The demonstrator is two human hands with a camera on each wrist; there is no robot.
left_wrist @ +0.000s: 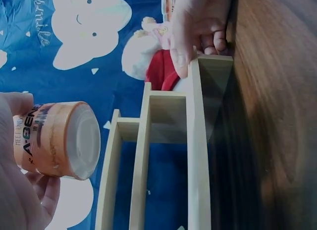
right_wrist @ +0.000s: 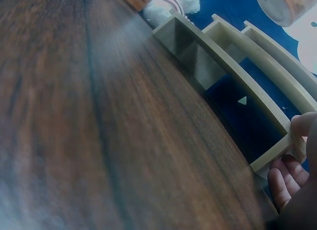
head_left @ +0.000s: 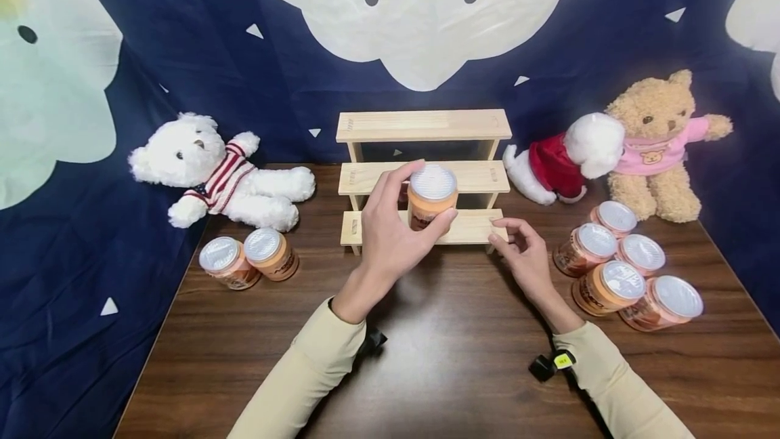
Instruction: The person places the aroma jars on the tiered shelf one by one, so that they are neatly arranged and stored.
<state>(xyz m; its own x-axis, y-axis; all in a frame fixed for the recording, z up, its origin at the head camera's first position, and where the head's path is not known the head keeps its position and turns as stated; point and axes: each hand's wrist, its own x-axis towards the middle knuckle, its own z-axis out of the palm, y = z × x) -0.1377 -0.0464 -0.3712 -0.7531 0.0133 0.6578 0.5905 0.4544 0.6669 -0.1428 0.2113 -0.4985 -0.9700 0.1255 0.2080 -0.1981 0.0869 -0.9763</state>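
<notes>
My left hand [head_left: 390, 232] grips an orange jar [head_left: 431, 196] with a clear ridged lid, held up in front of the three-step wooden shelf [head_left: 423, 126]. In the left wrist view the jar [left_wrist: 52, 138] lies sideways in the picture, dark lettering on its label and its pale base showing. At the right end of the lowest step, my right hand [head_left: 527, 259] pinches the board, thumb on top and fingers curled by its end. The right wrist view shows that thumb [right_wrist: 303, 125] against the shelf's corner [right_wrist: 280, 136].
Two jars [head_left: 246, 259] stand at the left of the brown table [head_left: 426, 358]; several more jars [head_left: 609, 286] cluster at the right. A white teddy [head_left: 213, 168] lies back left. A white plush in red [head_left: 557, 161] and a tan bear [head_left: 652, 148] sit back right.
</notes>
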